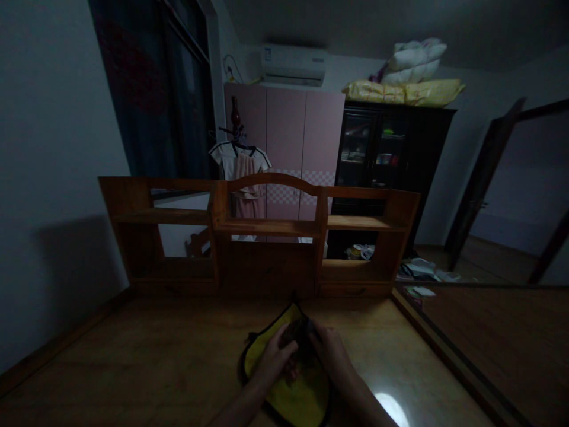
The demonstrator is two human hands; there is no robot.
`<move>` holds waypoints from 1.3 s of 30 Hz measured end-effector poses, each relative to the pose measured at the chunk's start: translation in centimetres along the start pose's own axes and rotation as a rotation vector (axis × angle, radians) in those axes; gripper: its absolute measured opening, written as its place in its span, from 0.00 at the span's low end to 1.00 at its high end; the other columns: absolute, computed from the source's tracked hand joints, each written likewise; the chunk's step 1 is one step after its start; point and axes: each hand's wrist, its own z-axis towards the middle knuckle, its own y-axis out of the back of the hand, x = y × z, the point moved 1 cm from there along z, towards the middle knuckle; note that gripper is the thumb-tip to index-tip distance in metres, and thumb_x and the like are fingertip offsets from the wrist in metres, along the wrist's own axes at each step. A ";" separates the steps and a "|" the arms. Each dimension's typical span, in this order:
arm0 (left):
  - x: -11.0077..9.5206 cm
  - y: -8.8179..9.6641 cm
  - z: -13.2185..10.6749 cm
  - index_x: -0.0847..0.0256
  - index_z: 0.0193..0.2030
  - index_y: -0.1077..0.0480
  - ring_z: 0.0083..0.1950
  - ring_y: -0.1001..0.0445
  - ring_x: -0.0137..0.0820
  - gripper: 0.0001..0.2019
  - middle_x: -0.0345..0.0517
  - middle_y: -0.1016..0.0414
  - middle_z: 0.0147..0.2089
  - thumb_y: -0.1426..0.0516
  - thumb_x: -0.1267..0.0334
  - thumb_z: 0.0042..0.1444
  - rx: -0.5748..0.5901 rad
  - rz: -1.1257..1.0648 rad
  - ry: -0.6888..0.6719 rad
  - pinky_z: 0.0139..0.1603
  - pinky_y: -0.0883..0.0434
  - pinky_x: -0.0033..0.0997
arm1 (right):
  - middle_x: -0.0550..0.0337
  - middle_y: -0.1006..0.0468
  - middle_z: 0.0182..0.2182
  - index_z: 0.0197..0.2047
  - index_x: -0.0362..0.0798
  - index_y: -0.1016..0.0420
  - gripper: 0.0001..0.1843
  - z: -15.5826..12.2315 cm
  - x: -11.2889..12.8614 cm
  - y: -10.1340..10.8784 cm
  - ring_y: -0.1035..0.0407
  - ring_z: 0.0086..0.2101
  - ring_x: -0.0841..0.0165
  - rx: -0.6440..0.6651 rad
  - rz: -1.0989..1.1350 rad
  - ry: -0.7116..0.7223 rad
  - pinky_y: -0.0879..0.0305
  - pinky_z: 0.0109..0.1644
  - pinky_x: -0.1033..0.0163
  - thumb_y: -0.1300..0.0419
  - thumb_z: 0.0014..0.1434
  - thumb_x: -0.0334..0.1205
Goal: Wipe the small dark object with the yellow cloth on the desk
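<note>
Left hand (279, 351) and right hand (328, 347) grip a dark, indistinct object (295, 330) over yellow cloth (303, 396); the air conditioner (294, 66) label (268, 54) is unreadable.

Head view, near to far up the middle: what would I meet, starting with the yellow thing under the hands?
Yellow thing with dark trim → wooden shelf → hanging clothes → pink wardrobe.

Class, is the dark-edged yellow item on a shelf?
No, the dark-edged yellow item lies on the wooden surface, beneath the left hand and right hand.
</note>
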 end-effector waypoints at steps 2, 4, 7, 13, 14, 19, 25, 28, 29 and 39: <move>0.1 0.0 0.1 0.64 0.66 0.57 0.17 0.27 0.28 0.40 0.49 0.23 0.37 0.43 0.56 0.50 0.000 -0.004 0.006 0.15 0.33 0.24 | 0.56 0.19 0.33 0.41 0.46 0.24 0.13 0.0 0.2 0.1 0.25 0.32 0.63 0.006 0.018 0.001 0.33 0.34 0.65 0.49 0.60 0.35; 0.1 0.0 0.1 0.64 0.66 0.58 0.17 0.27 0.27 0.40 0.51 0.23 0.39 0.43 0.57 0.50 0.003 -0.009 0.008 0.16 0.32 0.24 | 0.57 0.19 0.33 0.44 0.47 0.24 0.15 0.0 0.4 0.2 0.25 0.32 0.63 0.014 0.052 0.008 0.33 0.34 0.65 0.50 0.61 0.36; -0.1 0.0 0.0 0.65 0.66 0.58 0.17 0.28 0.27 0.41 0.54 0.24 0.42 0.43 0.57 0.50 -0.003 -0.013 0.006 0.16 0.32 0.24 | 0.58 0.19 0.34 0.49 0.49 0.26 0.17 -0.1 0.7 0.2 0.25 0.32 0.64 0.032 0.074 0.025 0.32 0.34 0.66 0.52 0.63 0.38; -0.1 0.1 0.1 0.63 0.66 0.56 0.17 0.27 0.28 0.42 0.57 0.25 0.46 0.42 0.51 0.48 0.030 -0.024 -0.007 0.15 0.33 0.24 | 0.53 0.20 0.37 0.57 0.47 0.34 0.22 -0.1 0.6 -0.2 0.25 0.33 0.65 0.063 -0.071 0.058 0.32 0.36 0.65 0.53 0.61 0.32; -0.1 0.1 0.2 0.62 0.66 0.56 0.17 0.27 0.27 0.42 0.57 0.25 0.46 0.42 0.50 0.48 0.034 -0.026 -0.009 0.15 0.33 0.24 | 0.52 0.20 0.38 0.58 0.48 0.35 0.23 -0.1 0.6 -0.2 0.25 0.35 0.65 0.074 -0.073 0.070 0.32 0.38 0.65 0.53 0.60 0.31; -0.5 -0.1 -0.2 0.64 0.64 0.53 0.17 0.27 0.28 0.41 0.55 0.23 0.40 0.42 0.49 0.47 0.028 -0.019 0.009 0.15 0.34 0.22 | 0.52 0.23 0.44 0.61 0.50 0.40 0.28 -0.4 0.6 0.2 0.27 0.42 0.64 0.081 -0.064 0.155 0.32 0.45 0.62 0.52 0.57 0.28; -0.9 -0.2 -0.6 0.65 0.64 0.52 0.17 0.27 0.28 0.42 0.52 0.23 0.37 0.41 0.48 0.47 0.024 0.004 -0.004 0.16 0.34 0.22 | 0.52 0.28 0.51 0.61 0.48 0.40 0.31 -0.7 0.2 0.4 0.33 0.49 0.62 0.046 -0.107 0.154 0.37 0.54 0.58 0.47 0.52 0.29; -0.5 -0.1 -0.4 0.64 0.63 0.51 0.16 0.28 0.27 0.40 0.51 0.23 0.38 0.42 0.48 0.47 0.025 0.010 -0.014 0.15 0.34 0.22 | 0.52 0.27 0.50 0.61 0.48 0.40 0.32 -0.6 -0.1 0.2 0.32 0.48 0.62 0.037 -0.099 0.156 0.36 0.53 0.57 0.47 0.52 0.28; -0.4 -0.1 -0.3 0.64 0.63 0.51 0.16 0.28 0.27 0.40 0.51 0.23 0.38 0.42 0.48 0.48 0.026 0.013 -0.019 0.15 0.34 0.22 | 0.52 0.26 0.49 0.61 0.49 0.40 0.32 -0.5 -0.2 0.1 0.32 0.48 0.63 0.035 -0.088 0.167 0.36 0.52 0.58 0.48 0.52 0.27; 0.2 -0.3 -0.7 0.63 0.65 0.55 0.15 0.30 0.24 0.36 0.49 0.23 0.38 0.47 0.55 0.52 0.021 0.135 -0.089 0.14 0.33 0.22 | 0.54 0.23 0.42 0.55 0.49 0.35 0.23 -0.2 -0.6 -0.1 0.28 0.40 0.65 0.006 -0.061 0.151 0.33 0.43 0.62 0.50 0.56 0.27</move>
